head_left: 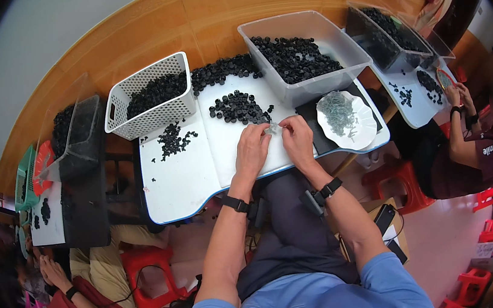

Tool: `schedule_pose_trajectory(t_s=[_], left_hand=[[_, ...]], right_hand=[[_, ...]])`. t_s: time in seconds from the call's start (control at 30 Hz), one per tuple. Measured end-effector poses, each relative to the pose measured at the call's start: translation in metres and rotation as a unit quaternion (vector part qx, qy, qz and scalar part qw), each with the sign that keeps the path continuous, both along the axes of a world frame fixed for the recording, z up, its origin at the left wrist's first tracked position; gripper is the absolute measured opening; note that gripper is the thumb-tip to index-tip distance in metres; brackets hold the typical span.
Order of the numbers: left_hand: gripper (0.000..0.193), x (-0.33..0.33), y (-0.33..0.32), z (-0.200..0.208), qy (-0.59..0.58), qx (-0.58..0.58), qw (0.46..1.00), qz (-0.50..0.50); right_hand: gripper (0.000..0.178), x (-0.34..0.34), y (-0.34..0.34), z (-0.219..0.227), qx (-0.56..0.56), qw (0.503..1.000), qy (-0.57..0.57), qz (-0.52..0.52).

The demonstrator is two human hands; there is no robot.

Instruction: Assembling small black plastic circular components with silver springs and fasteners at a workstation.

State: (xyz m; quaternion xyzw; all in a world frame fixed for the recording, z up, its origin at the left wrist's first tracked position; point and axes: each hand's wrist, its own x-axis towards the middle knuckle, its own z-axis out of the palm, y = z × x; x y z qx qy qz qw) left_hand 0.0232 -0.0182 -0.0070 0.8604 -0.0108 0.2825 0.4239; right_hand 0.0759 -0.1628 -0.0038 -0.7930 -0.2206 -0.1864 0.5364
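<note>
One small pale piece point(271, 128), its long axis unclear, sat pinched at the fingertips of left hand point(250, 150) and right hand point(298, 142), with black caps point(240, 107) at the left's twelve o'clock and a white plate point(367, 134) toward the right's three.

Transl. plstc bits point(338, 112), smooth plstc tub point(327, 86), wd-look wall panel point(214, 5)

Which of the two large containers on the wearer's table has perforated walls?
The white basket at left: holes cover its walls, while the translucent bin has solid ones.
</note>
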Motion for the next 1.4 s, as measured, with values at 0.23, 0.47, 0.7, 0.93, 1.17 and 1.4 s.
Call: schedule_pose_trajectory(t_s=[0.23, 0.47, 0.7, 0.93, 1.17, 1.4], left_hand=[[0.013, -0.003, -0.002, 0.005, -0.001, 0.046, 0.999, 0.002], [0.012, -0.004, -0.004, 0.007, 0.002, 0.047, 0.999, 0.012], [0.009, -0.001, -0.005, 0.002, -0.033, 0.054, 0.998, 0.031], [0.007, -0.003, 0.0, 0.002, 0.009, 0.005, 0.999, 0.039], [0.009, -0.004, -0.002, 0.009, 0.013, -0.031, 0.999, 0.041], [0.007, -0.005, 0.0, 0.003, -0.035, 0.043, 0.998, 0.011]], right_hand=[[0.019, 0.006, 0.0, -0.007, -0.02, 1.0, 0.016, -0.015], [0.022, 0.016, 0.002, -0.002, -0.097, 0.992, 0.083, 0.01], [0.016, 0.023, -0.006, -0.009, -0.102, 0.992, 0.071, 0.025], [0.009, 0.026, -0.009, -0.001, -0.142, 0.986, 0.024, 0.078], [0.007, 0.021, -0.011, 0.002, -0.144, 0.984, -0.035, 0.095], [0.008, 0.024, -0.007, -0.001, -0.188, 0.972, -0.1, 0.098]])
